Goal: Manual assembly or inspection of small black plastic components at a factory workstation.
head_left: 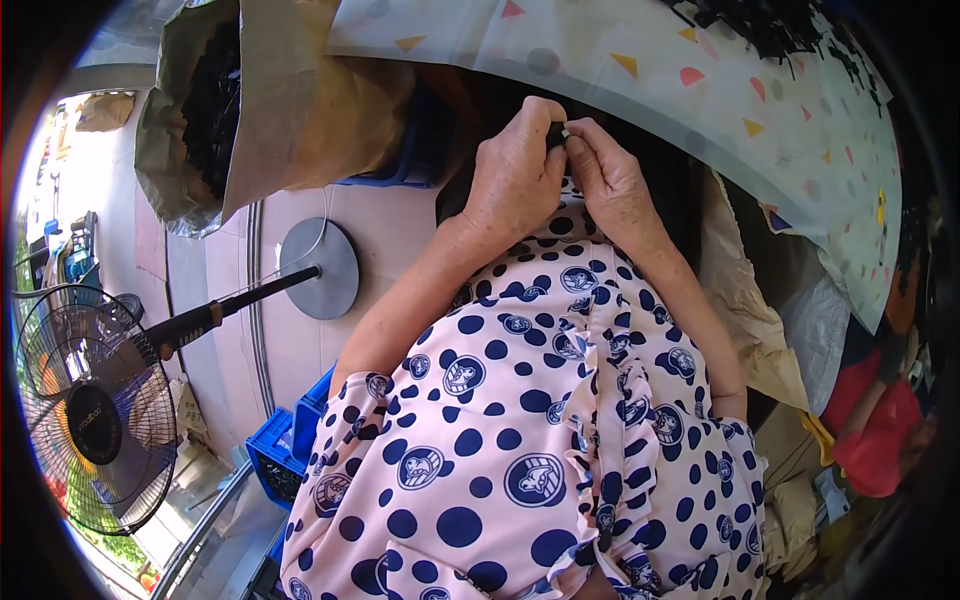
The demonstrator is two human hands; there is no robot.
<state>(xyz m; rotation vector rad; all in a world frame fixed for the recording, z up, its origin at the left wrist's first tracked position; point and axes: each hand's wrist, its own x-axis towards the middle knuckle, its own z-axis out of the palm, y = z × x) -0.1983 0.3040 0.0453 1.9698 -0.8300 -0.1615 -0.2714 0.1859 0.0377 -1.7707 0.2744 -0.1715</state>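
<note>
My left hand (516, 165) and my right hand (610, 180) meet in front of my chest, by the edge of the table. The left hand's fingers are closed round a small black piece (555, 136), mostly hidden by them. At its right side my right thumb and fingertips pinch a tiny pale, shiny bit (566, 132), too small to name. Whether the two parts are joined I cannot tell. On the table's far right lies a heap of thin black pieces (765, 28).
A patterned cloth (580, 60) covers the table. A large paper sack (290, 110) of black pieces stands at the left, near a blue crate (425, 145). Farther left is a standing fan (95, 420) with a round base (335, 270). Another blue crate (270, 445) sits beside me.
</note>
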